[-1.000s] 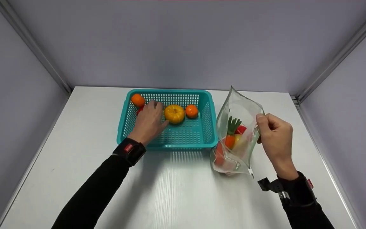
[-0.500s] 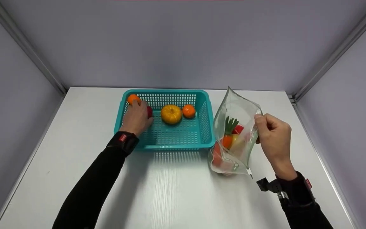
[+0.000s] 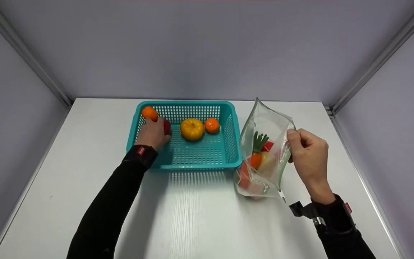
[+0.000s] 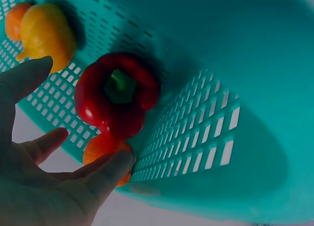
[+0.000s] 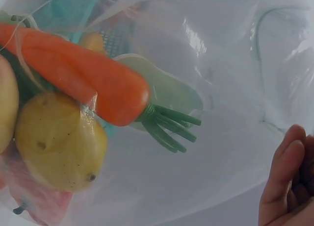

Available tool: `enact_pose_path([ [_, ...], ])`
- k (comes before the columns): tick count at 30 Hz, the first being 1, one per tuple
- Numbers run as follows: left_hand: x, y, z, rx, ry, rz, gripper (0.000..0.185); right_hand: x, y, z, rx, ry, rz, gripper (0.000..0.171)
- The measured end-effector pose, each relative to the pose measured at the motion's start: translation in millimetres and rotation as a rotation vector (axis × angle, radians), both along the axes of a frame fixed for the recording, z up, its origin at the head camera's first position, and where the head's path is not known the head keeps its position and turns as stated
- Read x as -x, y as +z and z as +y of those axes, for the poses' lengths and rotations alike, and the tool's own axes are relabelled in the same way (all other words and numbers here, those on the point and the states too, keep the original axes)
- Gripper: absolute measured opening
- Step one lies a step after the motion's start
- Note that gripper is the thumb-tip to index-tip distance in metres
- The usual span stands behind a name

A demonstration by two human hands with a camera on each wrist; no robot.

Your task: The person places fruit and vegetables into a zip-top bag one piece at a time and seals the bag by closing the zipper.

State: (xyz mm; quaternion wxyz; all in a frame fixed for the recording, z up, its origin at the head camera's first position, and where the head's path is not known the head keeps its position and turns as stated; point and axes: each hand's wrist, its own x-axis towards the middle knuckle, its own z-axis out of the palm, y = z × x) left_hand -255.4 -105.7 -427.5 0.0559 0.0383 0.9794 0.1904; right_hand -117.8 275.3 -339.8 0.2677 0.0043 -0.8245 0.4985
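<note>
In the head view my left hand [image 3: 151,135] reaches into the left end of a teal basket [image 3: 192,167], beside a red bell pepper [image 4: 93,88]. The left wrist view shows its fingers spread, with nothing gripped. One finger lies in front of an orange [image 4: 100,146], seemingly at or very near it; contact is unclear. My right hand [image 3: 311,158] pinches the upper right edge of a clear bag [image 3: 273,117] between thumb and fingers, and the bag's mouth gapes. Inside the bag are a carrot [image 5: 83,74] with green stalks, a yellowish potato [image 5: 59,142] and red pieces.
A yellow pumpkin [image 3: 192,129] and another small orange [image 3: 212,125] sit in the middle and right of the basket. The bag stands against the basket's right side on a white table [image 3: 192,223]. Grey panels [image 3: 199,50] enclose the back and sides.
My left hand has shifted left, from over the pepper toward the orange in the back left corner, uncovering part of the pepper. The right hand keeps its hold on the bag.
</note>
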Motion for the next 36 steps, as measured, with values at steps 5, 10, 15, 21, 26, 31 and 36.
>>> enact_pose_path([
  [5,3.5,-2.8,-3,-0.047,0.001,-0.044,0.059,0.4,-2.1,1,-0.003,0.0,0.003,0.046],
  [10,8.4,-5.5,-6,-0.065,-0.038,-0.089,0.063,0.3,-3.9,1,0.001,0.004,-0.007,0.047],
  [15,11.9,-4.7,-4,-0.004,-0.052,-0.15,0.069,1.3,-4.2,1,-0.001,0.002,-0.008,0.046],
  [21,15.6,-3.5,-3,0.013,-0.037,-0.199,0.072,3.0,-3.5,-2,0.005,0.014,-0.008,0.046],
  [26,20.2,-8.7,-5,0.017,-0.03,-0.197,0.071,3.8,-4.8,-3,0.009,0.017,-0.011,0.046],
  [31,23.0,-12.0,-4,0.021,-0.03,-0.187,0.068,4.4,-4.8,-3,0.012,0.017,-0.006,0.046],
  [36,24.4,-12.5,-2,-0.022,-0.04,-0.168,0.063,4.6,-5.2,-2,0.0,0.018,0.002,0.047],
])
